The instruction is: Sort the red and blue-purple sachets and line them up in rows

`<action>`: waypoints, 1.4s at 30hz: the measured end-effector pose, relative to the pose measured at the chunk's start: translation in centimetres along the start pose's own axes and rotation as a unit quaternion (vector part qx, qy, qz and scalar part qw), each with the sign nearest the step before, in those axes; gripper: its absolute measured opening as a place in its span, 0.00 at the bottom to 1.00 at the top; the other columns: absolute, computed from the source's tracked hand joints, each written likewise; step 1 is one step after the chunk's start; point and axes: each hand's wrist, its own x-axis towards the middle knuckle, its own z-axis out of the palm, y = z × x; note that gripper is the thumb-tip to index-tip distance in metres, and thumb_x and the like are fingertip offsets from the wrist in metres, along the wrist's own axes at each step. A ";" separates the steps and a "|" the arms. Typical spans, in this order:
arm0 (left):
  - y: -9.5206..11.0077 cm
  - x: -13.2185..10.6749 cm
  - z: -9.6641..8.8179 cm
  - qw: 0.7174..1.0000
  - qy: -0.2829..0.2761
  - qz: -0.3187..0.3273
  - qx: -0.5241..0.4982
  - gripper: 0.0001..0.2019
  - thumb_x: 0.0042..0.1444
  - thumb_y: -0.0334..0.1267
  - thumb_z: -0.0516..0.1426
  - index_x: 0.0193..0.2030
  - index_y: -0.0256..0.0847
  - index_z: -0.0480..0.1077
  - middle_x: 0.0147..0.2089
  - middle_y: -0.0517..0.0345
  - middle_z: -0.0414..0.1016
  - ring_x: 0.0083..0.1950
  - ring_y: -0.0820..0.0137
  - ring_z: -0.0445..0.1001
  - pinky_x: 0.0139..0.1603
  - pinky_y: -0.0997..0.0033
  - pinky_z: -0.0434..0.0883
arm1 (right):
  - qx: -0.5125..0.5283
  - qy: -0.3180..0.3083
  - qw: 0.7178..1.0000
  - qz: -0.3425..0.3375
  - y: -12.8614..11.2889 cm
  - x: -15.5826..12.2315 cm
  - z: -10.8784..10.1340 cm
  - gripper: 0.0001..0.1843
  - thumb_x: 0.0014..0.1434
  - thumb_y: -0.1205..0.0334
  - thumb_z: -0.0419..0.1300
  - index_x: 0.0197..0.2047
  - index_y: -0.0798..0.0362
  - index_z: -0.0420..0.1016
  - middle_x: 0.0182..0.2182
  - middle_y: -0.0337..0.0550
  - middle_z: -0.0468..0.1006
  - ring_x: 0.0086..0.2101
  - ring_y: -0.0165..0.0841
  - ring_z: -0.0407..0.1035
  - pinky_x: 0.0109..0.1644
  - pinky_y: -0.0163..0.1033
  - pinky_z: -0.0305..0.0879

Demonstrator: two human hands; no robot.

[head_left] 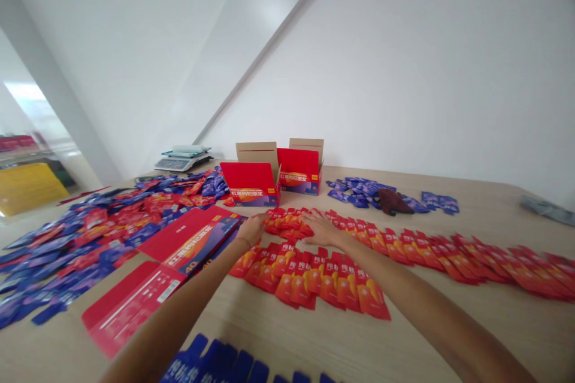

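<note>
My left hand point(252, 228) is at the left end of a bunched cluster of red-and-orange pouches point(287, 226), its fingers closed at their edge. On the right end of the same cluster lies my right hand point(321, 230), fingers stretched out and thumb apart, touching the pouches. Nearer to me, a fanned row of red pouches point(303, 278) with white lettering rests on the table between my forearms. Another overlapping red row point(417, 248) runs from beside my right hand to the far right. Some fingertips are blurred.
Two open red cartons point(249, 191) point(300, 179) stand behind my hands. Flattened red cartons point(188, 245) lie left, beside a heap of blue and red pouches point(90, 233). Blue pouches point(215, 365) line the front. Purple pouches point(359, 191), a brown cloth point(393, 201) and a scale point(175, 163) sit farther back.
</note>
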 end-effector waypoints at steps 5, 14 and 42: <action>2.1 -5.4 0.4 0.981 -0.107 0.152 -0.059 0.23 0.68 0.44 0.56 0.69 0.52 0.68 0.73 0.57 0.66 0.71 0.58 0.67 0.71 0.58 0.64 | 0.003 -0.046 0.998 -0.039 -0.4 0.8 0.3 0.49 0.59 0.47 0.64 0.77 0.57 0.53 0.75 0.57 0.51 0.73 0.51 0.44 0.76 0.56 0.41; 3.5 -7.6 0.2 0.971 -0.118 0.189 -0.083 0.20 0.72 0.41 0.51 0.66 0.51 0.71 0.73 0.55 0.65 0.73 0.60 0.65 0.73 0.57 0.61 | -0.013 0.013 1.000 -0.025 -2.1 1.7 1.4 0.51 0.58 0.47 0.65 0.77 0.57 0.53 0.75 0.58 0.50 0.74 0.57 0.40 0.75 0.65 0.38; 0.3 -5.3 2.1 0.999 0.002 0.048 -0.004 0.26 0.69 0.38 0.50 0.73 0.42 0.60 0.76 0.48 0.59 0.76 0.58 0.58 0.76 0.54 0.57 | 0.034 -0.058 0.997 0.022 -0.1 0.3 -0.5 0.63 0.55 0.32 0.66 0.79 0.60 0.44 0.76 0.63 0.42 0.74 0.57 0.36 0.76 0.59 0.40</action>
